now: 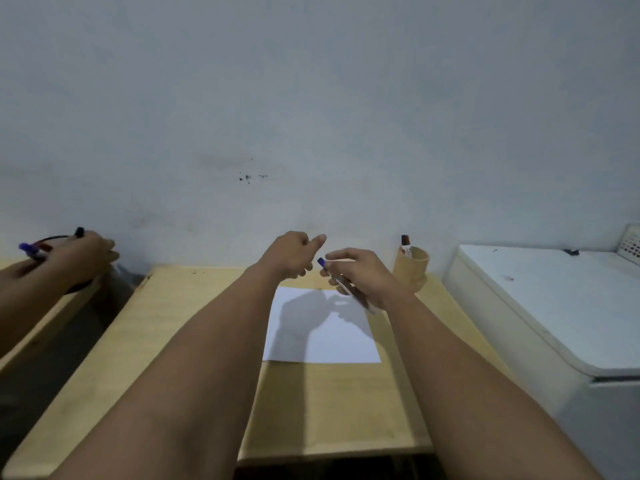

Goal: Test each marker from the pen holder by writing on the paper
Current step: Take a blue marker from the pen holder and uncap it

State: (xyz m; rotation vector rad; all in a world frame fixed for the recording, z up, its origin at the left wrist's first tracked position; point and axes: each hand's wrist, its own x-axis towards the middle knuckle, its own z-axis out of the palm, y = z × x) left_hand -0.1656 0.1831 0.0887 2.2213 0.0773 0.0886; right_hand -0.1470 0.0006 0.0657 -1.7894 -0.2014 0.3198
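Observation:
A white sheet of paper (322,337) lies on the wooden desk (156,341). My right hand (363,277) hovers above the paper's far edge, shut on a marker (343,282) with a blue cap that points left and away. My left hand (294,254) is just left of the cap, fingers curled and thumb stuck out, with nothing visible in it and a small gap to the marker. The tan pen holder (415,268) stands at the desk's far right corner, and one dark-capped marker (405,244) stands upright in it.
At far left another person's hand (83,258) holds several markers above a neighbouring desk. A white appliance (554,299) stands right of my desk, with a white basket (632,242) at its back. A grey wall rises directly behind.

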